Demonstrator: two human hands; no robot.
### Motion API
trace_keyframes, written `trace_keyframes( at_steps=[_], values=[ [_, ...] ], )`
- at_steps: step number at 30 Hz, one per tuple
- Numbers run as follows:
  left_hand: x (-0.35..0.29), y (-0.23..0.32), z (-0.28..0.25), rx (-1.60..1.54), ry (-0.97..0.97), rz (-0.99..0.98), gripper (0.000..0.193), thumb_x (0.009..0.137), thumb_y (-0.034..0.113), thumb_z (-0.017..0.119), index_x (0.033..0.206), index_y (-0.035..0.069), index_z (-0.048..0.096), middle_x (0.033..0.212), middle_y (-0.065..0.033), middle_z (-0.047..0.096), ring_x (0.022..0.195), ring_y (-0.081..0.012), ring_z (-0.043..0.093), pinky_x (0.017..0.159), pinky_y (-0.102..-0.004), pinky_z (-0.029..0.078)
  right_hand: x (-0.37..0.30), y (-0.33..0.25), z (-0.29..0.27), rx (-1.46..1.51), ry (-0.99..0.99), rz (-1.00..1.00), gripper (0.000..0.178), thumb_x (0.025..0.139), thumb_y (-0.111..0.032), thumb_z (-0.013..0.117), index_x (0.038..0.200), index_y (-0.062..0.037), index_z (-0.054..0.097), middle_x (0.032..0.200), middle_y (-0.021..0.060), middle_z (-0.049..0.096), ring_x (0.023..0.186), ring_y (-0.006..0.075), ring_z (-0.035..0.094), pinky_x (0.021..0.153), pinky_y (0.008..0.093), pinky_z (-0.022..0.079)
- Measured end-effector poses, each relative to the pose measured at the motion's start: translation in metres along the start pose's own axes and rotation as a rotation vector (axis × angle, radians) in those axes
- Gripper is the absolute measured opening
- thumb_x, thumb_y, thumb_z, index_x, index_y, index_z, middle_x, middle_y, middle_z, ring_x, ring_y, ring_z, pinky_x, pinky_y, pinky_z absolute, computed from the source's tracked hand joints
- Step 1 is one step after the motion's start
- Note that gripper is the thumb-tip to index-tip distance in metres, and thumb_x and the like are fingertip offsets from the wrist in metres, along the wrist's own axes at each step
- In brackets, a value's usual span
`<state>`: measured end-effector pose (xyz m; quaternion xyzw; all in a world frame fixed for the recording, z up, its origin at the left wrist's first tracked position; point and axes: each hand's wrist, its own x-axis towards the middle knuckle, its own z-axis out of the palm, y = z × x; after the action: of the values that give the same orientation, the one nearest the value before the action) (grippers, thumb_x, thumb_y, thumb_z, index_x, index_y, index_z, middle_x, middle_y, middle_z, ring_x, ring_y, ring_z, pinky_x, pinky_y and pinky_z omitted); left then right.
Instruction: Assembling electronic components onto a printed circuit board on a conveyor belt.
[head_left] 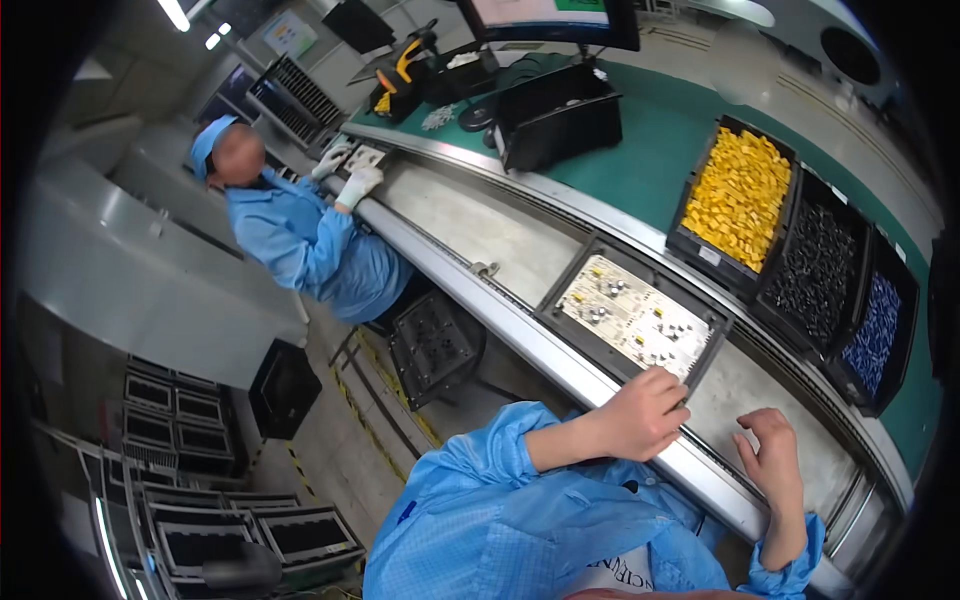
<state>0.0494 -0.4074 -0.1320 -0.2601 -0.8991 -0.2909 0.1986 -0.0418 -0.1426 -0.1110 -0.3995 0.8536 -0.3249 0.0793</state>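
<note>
A pale circuit board with small black, yellow and metallic parts on it lies in a black carrier frame on the conveyor line. At the frame's near right corner is my left hand, fingers curled together over the edge of the board. What those fingers hold, if anything, is hidden. My right hand hovers above the bare conveyor surface, to the right of the frame. Its thumb and bent fingers are apart, and nothing shows between them.
Beyond the conveyor, bins of yellow parts, black parts and blue parts stand on a green worktop. A black box sits below a monitor. At left, a gloved co-worker handles another board.
</note>
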Motion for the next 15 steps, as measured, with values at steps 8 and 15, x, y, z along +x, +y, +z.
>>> trace_keyframes(
  at_steps=[8, 15],
  values=[
    [0.004, 0.002, 0.01, 0.015, 0.037, 0.008, 0.037, 0.066, 0.019, 0.075, 0.095, 0.0, 0.064, 0.103, -0.0175, 0.058, 0.099, -0.034, 0.057, 0.089, -0.0462, 0.047, 0.005, 0.017, 0.011, -0.009, -0.024, 0.07, 0.018, 0.073, -0.004, 0.073, 0.09, 0.002, 0.068, 0.087, 0.0173, 0.068, 0.088, 0.0361, 0.062, 0.079, 0.0428, 0.051],
    [0.007, 0.007, 0.012, 0.017, 0.012, 0.016, 0.038, 0.067, 0.021, 0.075, 0.096, -0.001, 0.065, 0.105, -0.0207, 0.06, 0.098, -0.0346, 0.057, 0.089, -0.0461, 0.047, 0.001, 0.02, 0.007, -0.03, -0.026, 0.11, 0.019, 0.073, -0.004, 0.073, 0.09, 0.001, 0.07, 0.086, 0.0159, 0.069, 0.087, 0.0336, 0.064, 0.079, 0.0408, 0.051]
  ],
)
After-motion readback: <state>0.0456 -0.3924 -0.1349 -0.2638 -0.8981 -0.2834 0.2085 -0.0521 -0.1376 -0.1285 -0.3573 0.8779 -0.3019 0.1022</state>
